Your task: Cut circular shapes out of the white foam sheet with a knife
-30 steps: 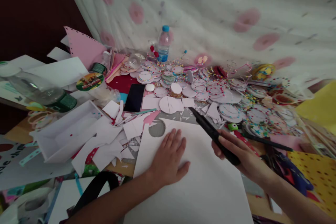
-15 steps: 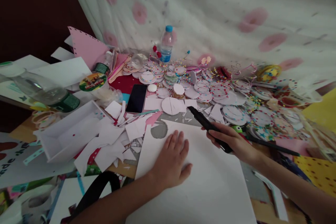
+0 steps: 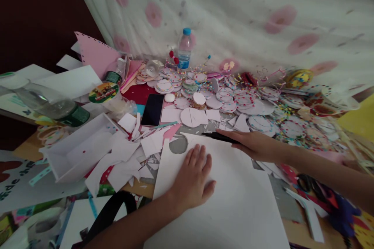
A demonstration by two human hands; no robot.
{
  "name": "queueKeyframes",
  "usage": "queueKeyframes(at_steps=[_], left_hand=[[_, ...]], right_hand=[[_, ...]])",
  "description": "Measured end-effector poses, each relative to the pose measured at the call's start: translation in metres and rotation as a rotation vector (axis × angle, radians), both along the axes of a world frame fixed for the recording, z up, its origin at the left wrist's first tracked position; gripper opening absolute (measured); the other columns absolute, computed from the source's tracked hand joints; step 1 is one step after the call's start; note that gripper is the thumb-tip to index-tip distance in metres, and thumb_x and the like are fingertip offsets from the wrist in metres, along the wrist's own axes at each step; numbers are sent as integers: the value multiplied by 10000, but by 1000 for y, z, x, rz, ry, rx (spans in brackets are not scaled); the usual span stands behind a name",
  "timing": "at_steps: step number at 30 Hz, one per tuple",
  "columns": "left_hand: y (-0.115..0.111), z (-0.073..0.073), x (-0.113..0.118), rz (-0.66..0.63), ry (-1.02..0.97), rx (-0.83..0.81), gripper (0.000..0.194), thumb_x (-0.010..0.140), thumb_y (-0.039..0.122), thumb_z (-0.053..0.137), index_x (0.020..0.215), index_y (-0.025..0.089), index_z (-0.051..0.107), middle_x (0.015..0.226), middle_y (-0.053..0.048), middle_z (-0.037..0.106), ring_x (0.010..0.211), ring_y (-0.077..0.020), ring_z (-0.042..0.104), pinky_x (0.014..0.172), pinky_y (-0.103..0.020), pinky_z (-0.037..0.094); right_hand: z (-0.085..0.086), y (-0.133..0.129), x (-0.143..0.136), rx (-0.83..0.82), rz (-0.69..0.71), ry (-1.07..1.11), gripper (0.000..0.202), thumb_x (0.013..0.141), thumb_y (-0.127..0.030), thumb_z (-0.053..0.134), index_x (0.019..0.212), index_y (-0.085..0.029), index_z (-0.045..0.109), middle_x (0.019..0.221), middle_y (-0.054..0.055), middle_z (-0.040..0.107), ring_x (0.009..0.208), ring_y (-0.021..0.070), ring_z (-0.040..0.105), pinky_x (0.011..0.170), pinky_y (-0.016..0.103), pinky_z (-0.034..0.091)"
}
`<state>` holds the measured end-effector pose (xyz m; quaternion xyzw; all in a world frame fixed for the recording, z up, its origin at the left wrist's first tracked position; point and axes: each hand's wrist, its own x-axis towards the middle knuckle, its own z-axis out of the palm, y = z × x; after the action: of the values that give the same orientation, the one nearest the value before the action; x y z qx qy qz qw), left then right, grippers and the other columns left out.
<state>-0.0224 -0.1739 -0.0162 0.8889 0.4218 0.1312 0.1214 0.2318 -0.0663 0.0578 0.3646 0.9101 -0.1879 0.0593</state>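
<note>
While the left hand [image 3: 193, 181] lies flat on paperboard [image 3: 233, 202], the right hand [image 3: 258, 146] clasps what seems a partly hidden cutter [image 3: 217, 136].

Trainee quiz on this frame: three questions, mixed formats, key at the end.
1. Where is the black cutter?
A) In the left hand
B) In the right hand
C) Lying on the phone

2. True or false: the left hand is raised in the air, clear of the white sheet.

3. Fill in: the upright bottle in front of the curtain has a ____ cap.

Key: 1. B. 2. False; it lies palm down on the sheet. 3. Blue.
</note>
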Motion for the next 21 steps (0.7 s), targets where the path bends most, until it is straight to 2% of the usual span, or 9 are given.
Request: queueKeyframes(at_steps=[3, 6, 12, 18, 21], left_hand=[[0, 0, 0, -2, -1, 0, 649, 945, 473, 401, 1452, 74, 334, 1576, -236, 213, 1471, -391, 123, 1175, -508, 161], [0, 0, 0, 0, 1, -5, 645, 948, 471, 393, 1453, 74, 332, 1576, -238, 208, 1471, -393, 120, 1174, -509, 162], [0, -1, 0, 0, 3, -13, 643, 949, 474, 388, 1455, 80, 332, 1577, -226, 218, 1469, -393, 125, 1175, -504, 167], [0, -1, -1, 6, -28, -23, 646, 946, 465, 404, 1460, 82, 326, 1579, -224, 215, 1473, -393, 96, 1175, -511, 182], [-1, -1, -1, 17, -46, -31, 647, 936, 471, 424, 1456, 95, 340, 1585, -209, 212, 1474, -404, 49, 1165, -537, 202]], right_hand=[[6, 8, -3, 84, 115, -68, 606, 990, -232, 370, 1545, -343, 151, 1121, 57, 683, 768, 172, 692, 628, 249, 471], [6, 13, -8, 152, 164, -116, 622, 976, -196, 389, 1543, -333, 173, 1022, 49, 692, 689, 156, 672, 559, 233, 419], [1, 17, -11, 222, 206, -161, 642, 964, -170, 399, 1537, -351, 172, 1022, 40, 687, 628, 131, 647, 490, 228, 330], [6, 19, -14, 279, 250, -204, 701, 917, -116, 425, 1538, -330, 180, 891, 31, 678, 567, 131, 609, 442, 250, 214], [8, 19, -16, 293, 251, -217, 739, 887, -85, 438, 1535, -338, 189, 877, 27, 682, 556, 134, 601, 437, 252, 199]])
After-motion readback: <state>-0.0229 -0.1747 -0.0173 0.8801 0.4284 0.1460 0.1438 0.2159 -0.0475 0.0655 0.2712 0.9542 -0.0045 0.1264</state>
